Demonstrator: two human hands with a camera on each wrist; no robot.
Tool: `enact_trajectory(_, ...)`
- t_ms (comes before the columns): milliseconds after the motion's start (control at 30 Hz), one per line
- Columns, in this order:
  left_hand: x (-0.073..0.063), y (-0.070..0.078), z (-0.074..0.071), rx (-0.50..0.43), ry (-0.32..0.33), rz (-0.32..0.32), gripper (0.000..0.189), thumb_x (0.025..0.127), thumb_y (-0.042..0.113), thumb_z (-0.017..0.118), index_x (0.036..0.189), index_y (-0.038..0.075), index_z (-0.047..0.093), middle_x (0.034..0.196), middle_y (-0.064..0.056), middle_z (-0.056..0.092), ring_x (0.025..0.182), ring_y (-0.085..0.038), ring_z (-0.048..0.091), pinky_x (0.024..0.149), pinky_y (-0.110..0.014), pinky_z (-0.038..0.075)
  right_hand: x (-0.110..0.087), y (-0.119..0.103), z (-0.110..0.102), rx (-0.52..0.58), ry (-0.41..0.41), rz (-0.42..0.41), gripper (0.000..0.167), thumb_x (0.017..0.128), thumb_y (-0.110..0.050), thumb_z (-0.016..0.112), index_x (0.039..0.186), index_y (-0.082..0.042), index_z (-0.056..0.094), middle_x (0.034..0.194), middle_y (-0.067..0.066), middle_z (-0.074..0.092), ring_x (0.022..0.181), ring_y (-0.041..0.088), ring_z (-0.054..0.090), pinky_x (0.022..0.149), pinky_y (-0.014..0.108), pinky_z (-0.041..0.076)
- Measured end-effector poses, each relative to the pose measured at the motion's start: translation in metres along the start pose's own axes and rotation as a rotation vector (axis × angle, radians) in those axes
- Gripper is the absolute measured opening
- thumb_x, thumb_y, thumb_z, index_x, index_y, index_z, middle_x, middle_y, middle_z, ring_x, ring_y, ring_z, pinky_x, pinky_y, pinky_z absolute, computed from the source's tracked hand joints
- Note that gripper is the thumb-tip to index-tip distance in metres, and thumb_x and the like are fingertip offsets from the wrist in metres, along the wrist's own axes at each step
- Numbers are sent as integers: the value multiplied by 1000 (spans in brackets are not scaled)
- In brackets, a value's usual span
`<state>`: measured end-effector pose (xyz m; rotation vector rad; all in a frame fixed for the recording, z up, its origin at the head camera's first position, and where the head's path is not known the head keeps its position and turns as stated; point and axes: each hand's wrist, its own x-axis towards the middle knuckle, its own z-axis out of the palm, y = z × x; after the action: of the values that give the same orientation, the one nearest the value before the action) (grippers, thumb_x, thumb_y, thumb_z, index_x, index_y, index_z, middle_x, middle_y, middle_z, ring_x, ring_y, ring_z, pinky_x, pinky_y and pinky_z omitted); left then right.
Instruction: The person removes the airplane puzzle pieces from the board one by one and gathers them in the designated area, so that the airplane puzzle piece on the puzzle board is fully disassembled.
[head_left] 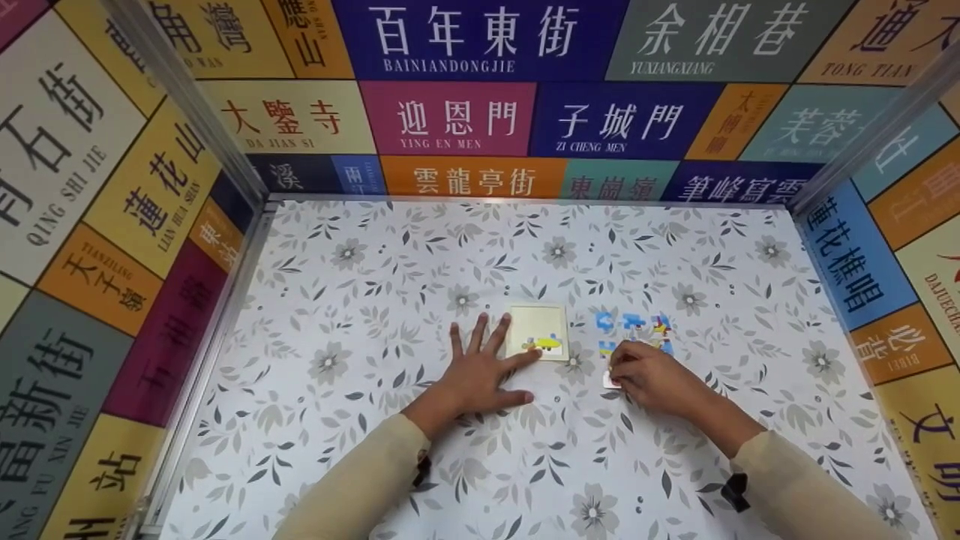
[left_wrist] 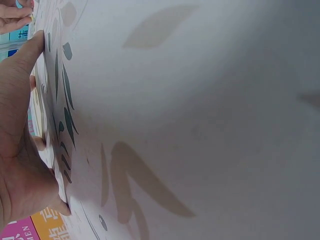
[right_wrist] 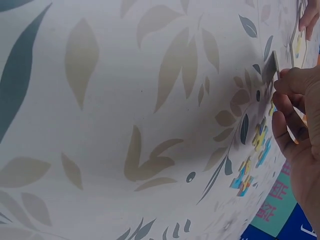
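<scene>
A small square wooden puzzle tray lies on the table, with yellow-and-blue assembled pieces along its lower edge. My left hand is spread flat beside it, index fingertip on the tray's lower part and the other fingers at its left side. To the right, my right hand pinches a puzzle piece between thumb and index finger, tilted up from the table. Just beyond that hand lie several loose jigsaw pieces, mostly blue with yellow; the hand hides some of them.
A white cloth with grey flowers and leaves covers the table. Upright panels printed with coloured street-name blocks enclose the back and both sides. Dark wrist straps show at the beige sleeves.
</scene>
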<state>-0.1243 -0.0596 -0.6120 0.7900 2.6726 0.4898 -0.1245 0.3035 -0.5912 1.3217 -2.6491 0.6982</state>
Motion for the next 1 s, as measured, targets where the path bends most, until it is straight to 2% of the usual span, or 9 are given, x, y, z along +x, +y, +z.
enact_trajectory(367, 0, 3, -1, 28, -23, -11, 79, 100, 84, 51, 171, 57, 29, 188, -13, -5, 171, -52, -12, 123, -90, -6, -1, 2, 2, -51, -2, -67, 17, 86, 10, 88, 90, -7, 83, 105, 9, 70, 92, 23, 68, 73, 38, 60)
enact_trajectory(1000, -1, 2, -3, 15, 5, 3, 79, 101, 81, 54, 171, 54, 32, 188, -15, 0, 171, -54, -6, 123, -91, -2, -1, 2, 3, -92, 27, -88, 20, 83, 9, 89, 91, -9, 84, 105, 9, 72, 90, 24, 66, 74, 39, 60)
